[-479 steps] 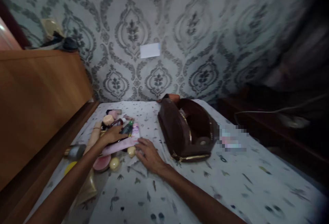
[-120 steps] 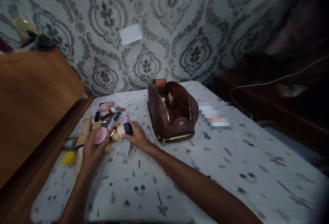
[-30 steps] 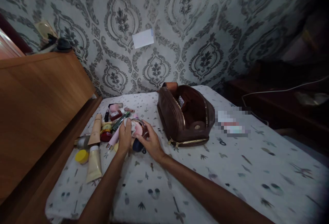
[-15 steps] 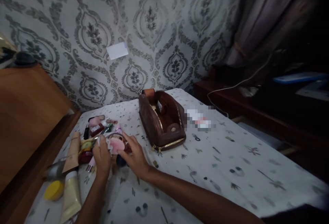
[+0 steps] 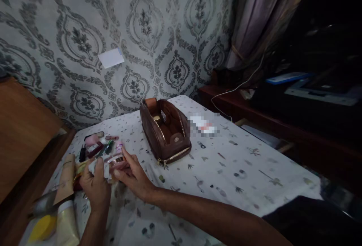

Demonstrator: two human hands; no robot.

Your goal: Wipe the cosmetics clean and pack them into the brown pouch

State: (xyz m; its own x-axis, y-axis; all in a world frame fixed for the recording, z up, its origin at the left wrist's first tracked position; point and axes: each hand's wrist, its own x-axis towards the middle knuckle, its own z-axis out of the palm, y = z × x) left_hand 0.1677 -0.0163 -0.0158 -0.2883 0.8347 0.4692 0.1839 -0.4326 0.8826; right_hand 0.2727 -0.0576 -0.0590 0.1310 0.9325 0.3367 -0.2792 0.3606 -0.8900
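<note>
The pink compact is held between the two hands, just above the near edge of a cluster of cosmetics, with its rim pinched by the thumb and fingers of the right hand. A crumpled white tissue is gripped by the left hand right beside the compact; whether the two touch cannot be told. The compact is likely to be light, stiff and smooth enough to slip, and its clear parts or any powder inside may crack if dropped, so it is best taken by the rim, with the flat faces left unpressed. Near the left hand, two squeeze tubes are counted, one tan tube and one cream tube, along with one yellow-topped container and one grey bottle, which is partly covered by the tan tube. Beyond the hands, one dark red container, one green item and one small black item are seen; other pieces are too hidden to be counted. One brown bag, unzipped, is set to the right of the hands, well apart from them, on the patterned cloth.
</note>
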